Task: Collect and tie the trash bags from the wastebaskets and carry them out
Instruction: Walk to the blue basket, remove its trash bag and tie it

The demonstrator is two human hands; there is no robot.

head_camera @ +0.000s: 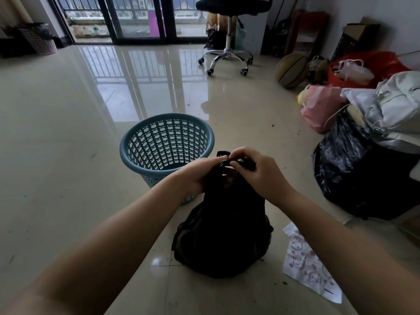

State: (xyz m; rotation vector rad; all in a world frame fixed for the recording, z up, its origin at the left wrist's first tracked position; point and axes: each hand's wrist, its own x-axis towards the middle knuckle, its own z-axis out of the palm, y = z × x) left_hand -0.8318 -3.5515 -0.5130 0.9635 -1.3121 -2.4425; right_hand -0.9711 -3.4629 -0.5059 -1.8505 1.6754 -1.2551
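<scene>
Head view: both hands, left point(200, 176) and right point(256, 171), pinch the neck of the black bag point(222, 237) at lower centre, beside the emptied basket point(167, 144). Tying appears underway; next, cinch the knot, then lift.

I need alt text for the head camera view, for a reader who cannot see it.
Two bare hands, left hand and right hand, pinch the gathered top of a black trash bag that sits on a glossy tiled floor. An empty blue wastebasket stands just behind it.

Office chair point(227, 30), basketball point(292, 70), pink bag point(320, 108), patterned paper point(311, 267) on floor.
</scene>
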